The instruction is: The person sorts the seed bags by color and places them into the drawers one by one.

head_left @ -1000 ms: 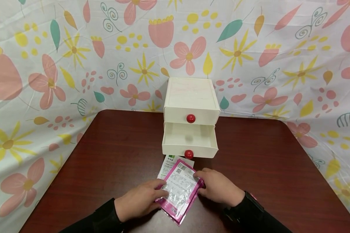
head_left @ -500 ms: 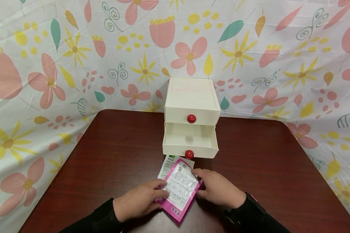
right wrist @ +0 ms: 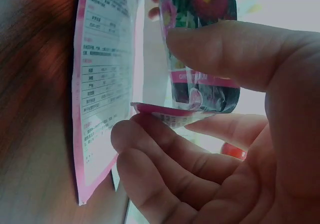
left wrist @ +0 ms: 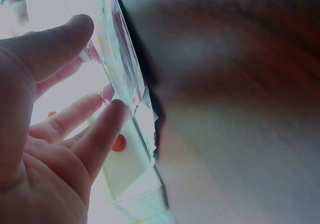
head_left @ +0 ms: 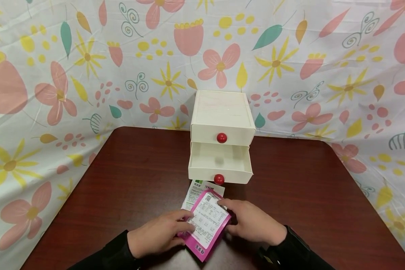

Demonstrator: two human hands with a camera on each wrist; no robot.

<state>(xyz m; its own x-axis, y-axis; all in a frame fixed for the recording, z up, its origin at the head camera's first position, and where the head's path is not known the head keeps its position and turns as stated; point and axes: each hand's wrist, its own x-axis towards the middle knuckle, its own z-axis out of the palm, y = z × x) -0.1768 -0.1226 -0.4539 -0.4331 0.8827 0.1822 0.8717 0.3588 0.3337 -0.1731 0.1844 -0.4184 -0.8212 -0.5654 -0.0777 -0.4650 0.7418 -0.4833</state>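
Both hands, in the head view, have curled fingers: left hand [head_left: 155, 233] and right hand [head_left: 256, 222] hold opposite edges of a pink packet [head_left: 207, 223], on the drawer unit's [head_left: 222, 108] near side. Its long axis slants, far end toward the unit.

Left wrist view: thumb and fingers stand apart; glare blurs their contact.

Right wrist view: thumb presses a flower-printed face [right wrist: 202, 6], fingers bent beneath.

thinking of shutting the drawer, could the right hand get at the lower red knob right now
Likely yes: the lower red knob sticks out uncovered just beyond the right hand, though it holds a pink packet and would probably have to let go first.
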